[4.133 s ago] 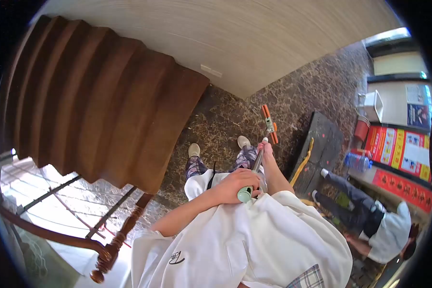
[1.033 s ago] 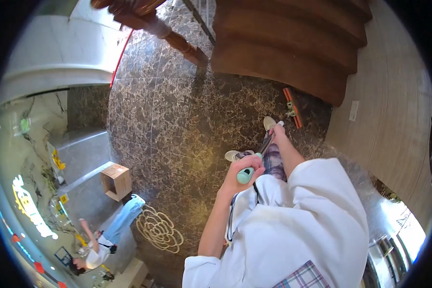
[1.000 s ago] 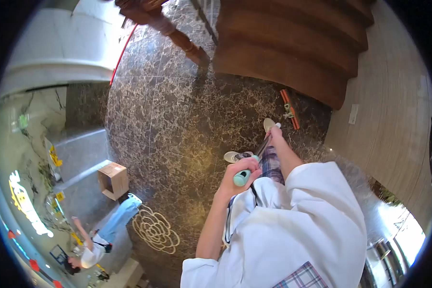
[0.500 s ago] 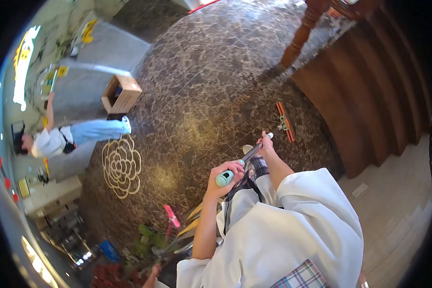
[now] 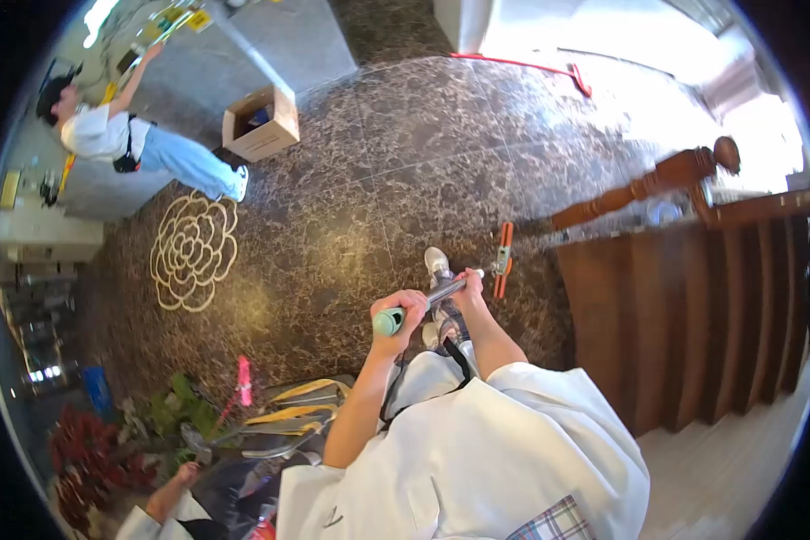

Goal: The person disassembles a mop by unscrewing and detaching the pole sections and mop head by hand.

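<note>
A mop [image 5: 445, 291] slants before you, its orange-edged head [image 5: 503, 259] near the brown staircase [image 5: 666, 324]. Your left hand [image 5: 405, 312] curls closed around the mop beside the mint-green end [image 5: 387, 321]; your right hand [image 5: 467, 287] grasps the shaft [image 5: 442, 292] farther down, closer to the staircase.

The floor [image 5: 405, 135] was of dark brown marble with pale veins, and thin straight joints divided it. Soft yellow reflections [image 5: 254, 308] lay upon it. At the right there was a staircase [image 5: 675, 315] with brown steps, and next to it a turned wooden post [image 5: 639, 189]. Strong white light [image 5: 769, 135] filled the upper right corner, while a pale wall [image 5: 720, 459] bordered the stairs below.
</note>
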The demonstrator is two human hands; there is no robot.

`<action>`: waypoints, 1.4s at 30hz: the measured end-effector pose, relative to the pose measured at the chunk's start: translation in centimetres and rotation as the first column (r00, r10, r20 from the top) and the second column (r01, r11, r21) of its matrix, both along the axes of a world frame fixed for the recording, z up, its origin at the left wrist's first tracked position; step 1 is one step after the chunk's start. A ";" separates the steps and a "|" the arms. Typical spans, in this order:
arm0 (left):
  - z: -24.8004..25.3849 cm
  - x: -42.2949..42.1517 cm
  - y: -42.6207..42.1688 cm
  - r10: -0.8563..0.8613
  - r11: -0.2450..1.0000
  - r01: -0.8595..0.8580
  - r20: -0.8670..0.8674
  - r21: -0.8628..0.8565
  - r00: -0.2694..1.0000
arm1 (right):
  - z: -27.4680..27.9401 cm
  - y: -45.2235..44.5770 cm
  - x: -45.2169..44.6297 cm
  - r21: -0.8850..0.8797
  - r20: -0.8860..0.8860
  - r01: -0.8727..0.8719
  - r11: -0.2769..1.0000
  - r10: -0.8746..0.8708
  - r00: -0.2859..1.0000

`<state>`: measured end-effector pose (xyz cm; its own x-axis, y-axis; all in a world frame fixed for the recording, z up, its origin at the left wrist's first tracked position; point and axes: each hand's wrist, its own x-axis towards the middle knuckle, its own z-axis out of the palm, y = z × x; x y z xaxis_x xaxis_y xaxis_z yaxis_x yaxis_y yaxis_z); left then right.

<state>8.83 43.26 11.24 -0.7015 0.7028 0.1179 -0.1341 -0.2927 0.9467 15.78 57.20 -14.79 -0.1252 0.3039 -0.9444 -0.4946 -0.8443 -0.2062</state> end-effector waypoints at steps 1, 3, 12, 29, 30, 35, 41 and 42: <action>0.0 -1.0 0.9 -0.070 0.997 0.070 -0.013 0.010 0.997 | -0.6 0.7 -0.1 -0.002 -0.008 -0.002 1.000 0.002 1.000; -0.6 -3.1 4.8 -0.156 0.975 0.138 -0.095 -0.176 0.983 | -1.4 5.2 -0.6 -0.046 -0.057 -0.031 0.998 0.029 0.998; -1.4 -5.5 14.4 -0.291 0.915 0.260 -0.061 -0.308 0.955 | -6.0 12.5 1.2 0.120 -0.088 -0.371 0.921 0.382 0.920; -3.2 -26.0 4.0 0.332 0.935 -0.303 0.151 -0.185 0.931 | -12.8 9.8 -21.3 0.044 -0.057 -0.642 0.765 0.643 0.763; -3.1 -27.6 2.5 0.358 0.931 -0.343 0.134 -0.124 0.924 | -14.8 9.6 -23.1 0.052 -0.062 -0.644 0.763 0.646 0.761; -3.4 -33.4 -5.2 0.497 0.846 -0.531 0.296 0.042 0.815 | -6.5 3.2 -35.2 0.104 0.066 -0.741 0.663 0.739 0.670; -2.9 -36.3 -14.8 0.616 0.643 -0.736 0.427 0.213 0.662 | -3.7 -5.4 -43.6 0.121 0.171 -0.873 0.472 0.856 0.487; -2.8 -36.6 -16.3 0.654 0.613 -0.773 0.445 0.164 0.613 | -3.6 -7.0 -44.8 0.123 0.184 -0.888 0.443 0.869 0.459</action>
<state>-27.77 26.99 8.40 -0.9925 -0.0800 -0.0929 -0.0126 -0.6874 0.7261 -29.02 50.22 -18.43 -0.3516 0.2335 -0.9066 0.5172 -0.7587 -0.3960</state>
